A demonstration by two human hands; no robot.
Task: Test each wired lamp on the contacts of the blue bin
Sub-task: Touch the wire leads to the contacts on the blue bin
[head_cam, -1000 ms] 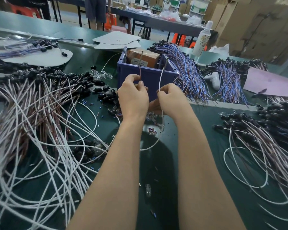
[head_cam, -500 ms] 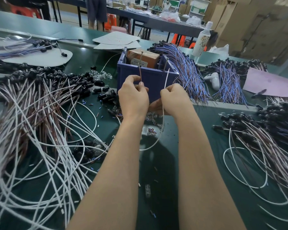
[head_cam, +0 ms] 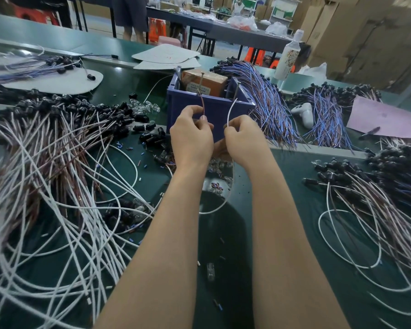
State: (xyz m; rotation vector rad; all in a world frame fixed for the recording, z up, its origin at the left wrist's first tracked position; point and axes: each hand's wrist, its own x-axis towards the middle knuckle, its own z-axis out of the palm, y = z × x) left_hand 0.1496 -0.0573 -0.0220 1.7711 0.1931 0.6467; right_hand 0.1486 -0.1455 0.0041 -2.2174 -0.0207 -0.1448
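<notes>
The thin two-lead wired lamp is held up at the picture's centre, its bulb hidden behind the hands. The left hand pinches the brown lead between thumb and fingertips. The right hand pinches the white lead the same way, and its slack loops down toward six o'clock. Each bare tip is raised toward one of the two upright metal pin contacts, probably so one lead meets each pin and closes the circuit. Whether the tips touch cannot be told.

The square blue plastic bin sits at twelve o'clock from the hands, just beyond them, within easy reach. A brown cardboard box sits inside it, perhaps holding the power source.

At nine o'clock sprawls a heap of white-and-brown wired lamps with black holders. A smaller heap of the same kind lies at three o'clock, perhaps sorted by test state. At one o'clock a bundle of blue-and-purple wires leans by the bin.
</notes>
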